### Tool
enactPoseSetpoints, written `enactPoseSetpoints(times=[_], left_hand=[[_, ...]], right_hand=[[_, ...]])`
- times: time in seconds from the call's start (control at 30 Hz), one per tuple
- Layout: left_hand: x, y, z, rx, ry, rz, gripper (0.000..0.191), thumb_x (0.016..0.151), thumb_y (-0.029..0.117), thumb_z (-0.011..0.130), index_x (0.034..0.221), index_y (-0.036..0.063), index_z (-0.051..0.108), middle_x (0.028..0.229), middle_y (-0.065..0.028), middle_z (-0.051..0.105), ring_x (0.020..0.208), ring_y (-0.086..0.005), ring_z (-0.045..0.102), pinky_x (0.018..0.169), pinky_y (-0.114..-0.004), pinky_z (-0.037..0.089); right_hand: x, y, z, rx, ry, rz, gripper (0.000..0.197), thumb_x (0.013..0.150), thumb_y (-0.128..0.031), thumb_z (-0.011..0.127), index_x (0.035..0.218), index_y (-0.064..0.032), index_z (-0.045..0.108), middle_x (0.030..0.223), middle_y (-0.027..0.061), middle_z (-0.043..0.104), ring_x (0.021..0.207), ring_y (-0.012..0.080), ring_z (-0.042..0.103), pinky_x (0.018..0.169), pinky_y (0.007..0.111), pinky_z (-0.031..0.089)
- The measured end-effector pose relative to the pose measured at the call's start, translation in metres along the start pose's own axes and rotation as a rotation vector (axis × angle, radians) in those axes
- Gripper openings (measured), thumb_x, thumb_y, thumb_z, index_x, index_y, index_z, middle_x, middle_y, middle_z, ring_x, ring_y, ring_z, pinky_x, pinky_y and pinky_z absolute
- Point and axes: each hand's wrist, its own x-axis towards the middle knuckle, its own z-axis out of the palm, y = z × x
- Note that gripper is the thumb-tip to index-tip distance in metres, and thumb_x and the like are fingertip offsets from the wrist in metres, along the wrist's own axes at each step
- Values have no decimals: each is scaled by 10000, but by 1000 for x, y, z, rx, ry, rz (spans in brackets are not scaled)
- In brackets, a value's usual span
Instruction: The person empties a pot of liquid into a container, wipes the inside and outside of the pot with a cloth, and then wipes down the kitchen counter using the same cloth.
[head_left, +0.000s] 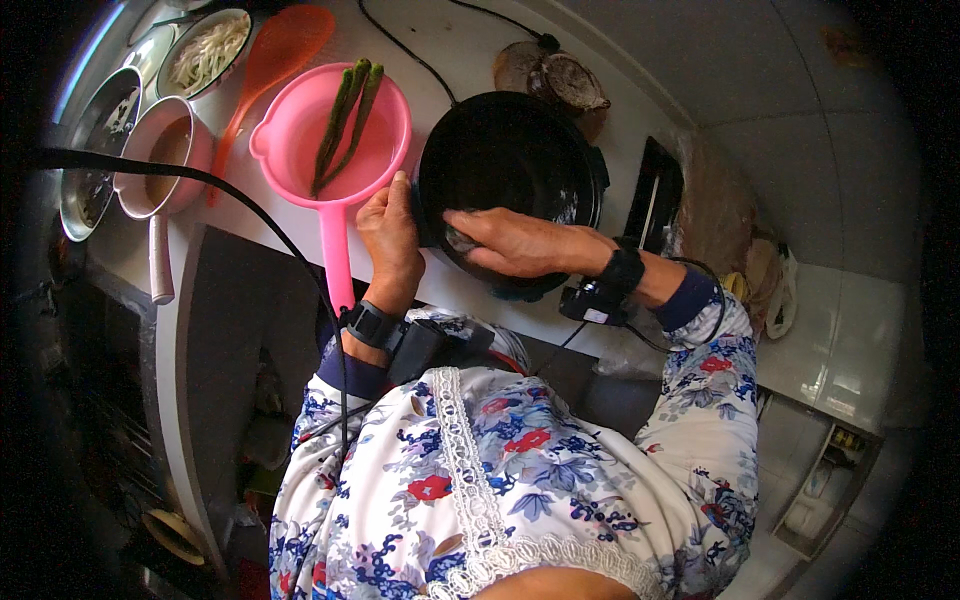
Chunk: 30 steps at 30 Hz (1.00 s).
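A round black pot (510, 150) stands on the pale counter in front of me. My left hand (394, 225) grips its near left rim, thumb up. Inside the pot's near left side, my right hand (517, 241) presses a small greyish scrubber or wad (459, 240) against the wall; its exact kind is unclear. Left of the pot, touching distance from my left hand, is a pink plastic ladle-shaped strainer or dipper (281, 150) with several long green vegetables (346, 120) lying in it and over its far rim.
An orange spoon (289, 45), a small pink saucepan (160, 255), a metal bowl (71, 202) and a bowl of pale shreds (210, 56) crowd the left. Behind the pot sits a round brownish object (570, 81) beside a black cable (409, 52). Another cable (255, 206) crosses the left foreground.
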Motion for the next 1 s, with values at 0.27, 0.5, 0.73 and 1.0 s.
enactPoseSetpoints(times=[0.27, 0.5, 0.73, 1.0], left_hand=[[4, 0, 0, 112, -102, 56, 347, 887, 214, 557, 605, 12, 548, 565, 69, 425, 502, -35, 322, 444, -218, 255], [1, -1, -6, 180, -125, 65, 345, 887, 225, 559, 616, 12, 557, 568, 69, 422, 505, -35, 316, 445, -221, 246], [-1, -3, -8, 188, -94, 52, 350, 886, 229, 557, 615, 8, 549, 565, 63, 421, 510, -40, 327, 452, -221, 254], [-1, -1, -9, 324, -122, 87, 360, 891, 229, 544, 599, 19, 530, 554, 68, 401, 499, -39, 319, 444, -223, 238]], right_hand=[[24, 24, -40, -456, 296, -99, 440, 738, 43, 525, 1165, -23, 445, 1129, 210, 449, 1049, 364, 476, 850, 403, 423], [-21, 70, -40, -866, 229, 147, 451, 727, 36, 502, 1163, -78, 518, 1228, 208, 425, 1152, 333, 415, 883, 404, 372], [-50, 76, -25, -697, 89, 225, 429, 698, 68, 505, 1092, -93, 558, 1044, 174, 485, 941, 322, 486, 795, 415, 432], [-38, 70, -92, -955, 362, -33, 448, 725, 111, 477, 1095, -127, 561, 1167, 152, 467, 1089, 292, 468, 925, 380, 414]])
